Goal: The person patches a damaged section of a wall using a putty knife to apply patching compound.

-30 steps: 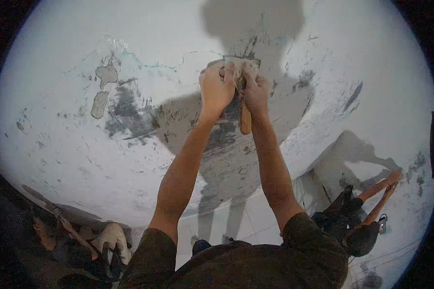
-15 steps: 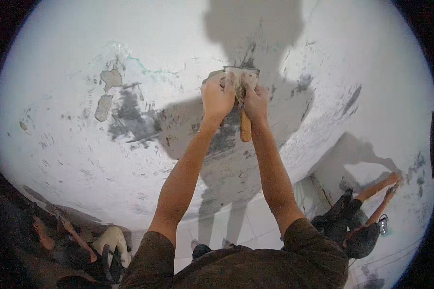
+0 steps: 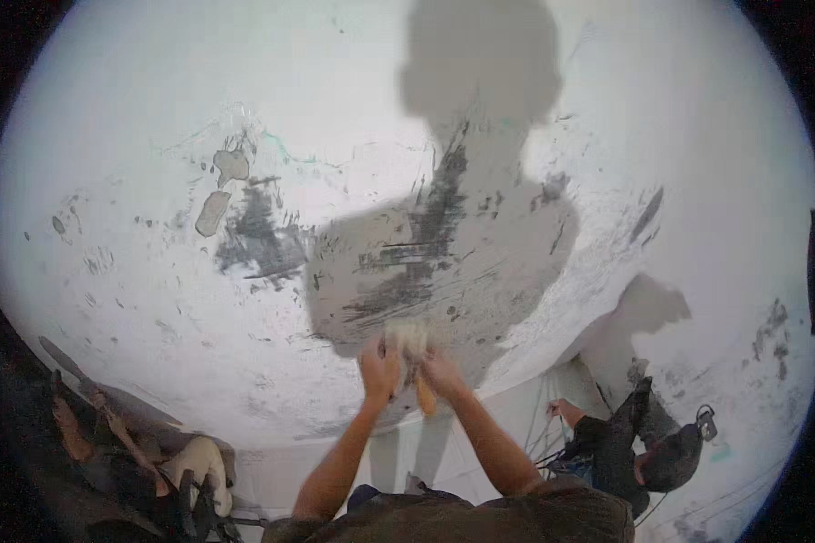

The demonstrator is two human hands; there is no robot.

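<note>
So how's the scraper (image 3: pixel 408 338) held?

Both hands, down low: left hand (image 3: pixel 380 366) gripping one side of the blade, right hand (image 3: pixel 440 373) the other, wooden handle (image 3: pixel 426 398) pointing down between them. Probably for even pressure. Too blurry to tell if it's touching the wall (image 3: pixel 335 109).

Any containers?

Can't make any out. Farther up there's a dark streak (image 3: pixel 441 199), plus a co-worker (image 3: pixel 598 443) off right.

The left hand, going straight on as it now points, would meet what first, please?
Beyond the flat, wooden-handled scraper it holds, the left hand would probably meet the white wall first, around its dark grey, streaky patch; depth is unclear.
</note>
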